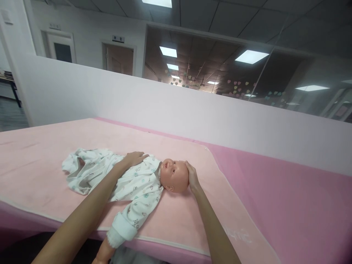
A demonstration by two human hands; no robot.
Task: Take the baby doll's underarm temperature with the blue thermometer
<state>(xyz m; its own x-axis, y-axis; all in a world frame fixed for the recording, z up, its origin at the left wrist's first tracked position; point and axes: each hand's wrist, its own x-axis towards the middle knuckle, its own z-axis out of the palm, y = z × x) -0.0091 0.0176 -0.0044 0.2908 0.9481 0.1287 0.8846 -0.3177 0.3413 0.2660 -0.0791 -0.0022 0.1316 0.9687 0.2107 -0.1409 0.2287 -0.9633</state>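
A baby doll point(174, 175) lies on its back on a pink mat point(176, 220), its head toward the right. It wears a white printed outfit point(137, 183) with patterned sleeves. One doll arm points toward me past the mat's front edge, with a rolled cuff above the bare hand. My left hand point(136, 158) rests flat on the doll's torso, fingers stretched out. Against the crown of its head lies my right hand point(192, 176), curved along the surface with its fingertips on top. Part of that palm is hidden from view.
Beneath the mat is a darker pink cover point(297, 198). A low white wall point(165, 106) runs along the far side, with a glass window point(220, 77) bearing heart stickers above it. Doors and a dark-legged table point(13, 88) stand farther back at left.
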